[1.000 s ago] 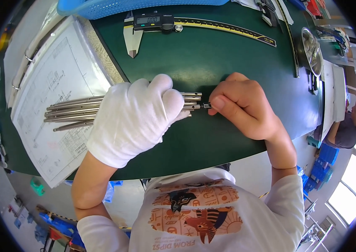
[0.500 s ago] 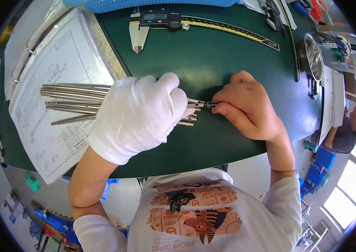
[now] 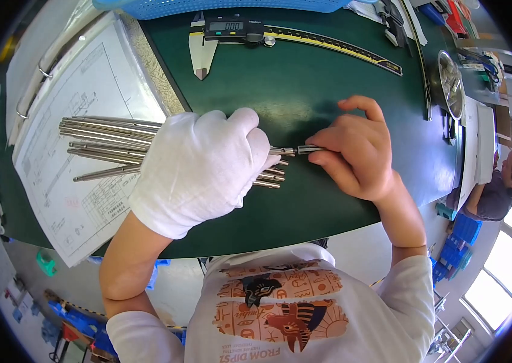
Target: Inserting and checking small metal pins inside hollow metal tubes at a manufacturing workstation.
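With our gloved left hand (image 3: 198, 166) we hold a bundle of thin metal rods (image 3: 108, 142), fingers wrapped shut around it, the long ends fanned out over the engineering drawing (image 3: 81, 109) and the short ends poking out to the right above the green table (image 3: 328, 91). Our bare right hand (image 3: 356, 154) pinches a small metal sleeve (image 3: 309, 149) between thumb and forefinger, right at the tip of one rod, the other fingers loosely curled. To do this well, we judge that we should keep the bundle pressed steady, single out one rod tip, and line the sleeve up straight with its axis before pushing. The drawing is a white sheet in a ring binder at the left; a digital caliper (image 3: 226, 30) lies at the table's far edge, below a blue basket (image 3: 220, 5).
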The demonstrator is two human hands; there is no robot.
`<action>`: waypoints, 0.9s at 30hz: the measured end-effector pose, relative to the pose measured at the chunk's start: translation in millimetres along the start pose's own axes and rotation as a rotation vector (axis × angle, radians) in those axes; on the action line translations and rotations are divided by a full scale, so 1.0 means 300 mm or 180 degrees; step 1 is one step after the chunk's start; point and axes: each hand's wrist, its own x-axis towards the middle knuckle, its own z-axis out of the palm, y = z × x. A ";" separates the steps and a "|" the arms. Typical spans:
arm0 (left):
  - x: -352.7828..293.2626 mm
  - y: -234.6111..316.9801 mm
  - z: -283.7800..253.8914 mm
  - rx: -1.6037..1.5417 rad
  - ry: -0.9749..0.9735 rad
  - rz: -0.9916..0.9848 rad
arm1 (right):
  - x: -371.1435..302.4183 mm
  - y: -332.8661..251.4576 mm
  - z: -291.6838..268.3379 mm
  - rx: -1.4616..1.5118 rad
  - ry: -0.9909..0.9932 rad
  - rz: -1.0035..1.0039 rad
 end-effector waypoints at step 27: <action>-0.011 0.000 0.023 -0.0136 0.0212 -0.0020 | 0.016 -0.009 0.009 0.0357 0.0071 0.0155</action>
